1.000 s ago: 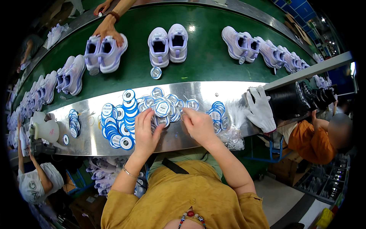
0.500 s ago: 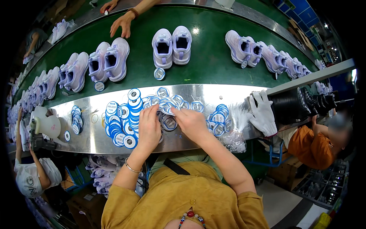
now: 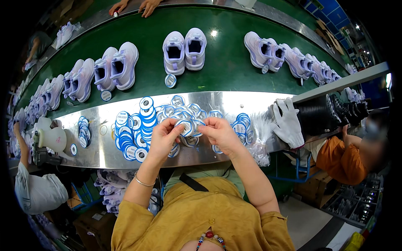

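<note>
Your left hand (image 3: pixel 164 136) is closed in a pinch, thumb against fingers, at the left edge of some overlapping round hang tags (image 3: pixel 186 126); your right hand (image 3: pixel 220 134) pinches their right edge. How many you grip, I cannot tell. You hold them over the steel worktable (image 3: pixel 96 158), between blue-rimmed tags (image 3: pixel 130 136) spread at your left and clear plastic fasteners (image 3: pixel 260 140) at your right. Beyond, lilac sneakers (image 3: pixel 195 49) stand on the green belt (image 3: pixel 228 58).
</note>
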Motion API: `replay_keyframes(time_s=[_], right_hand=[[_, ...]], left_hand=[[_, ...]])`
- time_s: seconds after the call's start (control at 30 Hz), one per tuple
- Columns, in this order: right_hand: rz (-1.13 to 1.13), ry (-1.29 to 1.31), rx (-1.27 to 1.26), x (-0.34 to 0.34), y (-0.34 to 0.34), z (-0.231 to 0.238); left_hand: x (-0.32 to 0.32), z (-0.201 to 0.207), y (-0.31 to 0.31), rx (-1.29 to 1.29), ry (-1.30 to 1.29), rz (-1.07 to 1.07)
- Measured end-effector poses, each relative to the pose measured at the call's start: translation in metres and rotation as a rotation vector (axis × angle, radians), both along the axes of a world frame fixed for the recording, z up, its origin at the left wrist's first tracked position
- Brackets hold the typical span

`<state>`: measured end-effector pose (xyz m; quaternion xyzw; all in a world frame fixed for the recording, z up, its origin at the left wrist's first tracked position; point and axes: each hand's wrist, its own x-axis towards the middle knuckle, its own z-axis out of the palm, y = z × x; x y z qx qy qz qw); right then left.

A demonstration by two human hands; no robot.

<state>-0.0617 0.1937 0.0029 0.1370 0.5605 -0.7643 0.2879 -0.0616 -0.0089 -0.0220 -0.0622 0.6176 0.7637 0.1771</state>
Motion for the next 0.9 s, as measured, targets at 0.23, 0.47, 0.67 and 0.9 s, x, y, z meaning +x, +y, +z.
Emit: replay_keyframes(time_s=[0.23,0.47,0.67,0.9], right_hand=[[-0.054,0.030,0.130,0.006,0.005,-0.001],[-0.036,0.109,0.193,0.017,0.000,-0.009],[0.014,0.100,0.121,0.033,-0.005,0.000],[-0.019,0.473,0.562,0.050,-0.008,0.006]], left_hand=[[0.000,-0.005,-0.012,-0.413,0.223,0.004],[0.002,0.000,-0.006,-1.068,0.908,0.204],[0.040,0.020,0.012,-0.284,0.312,0.072],[0.044,0.015,0.029,0.037,0.006,0.141]])
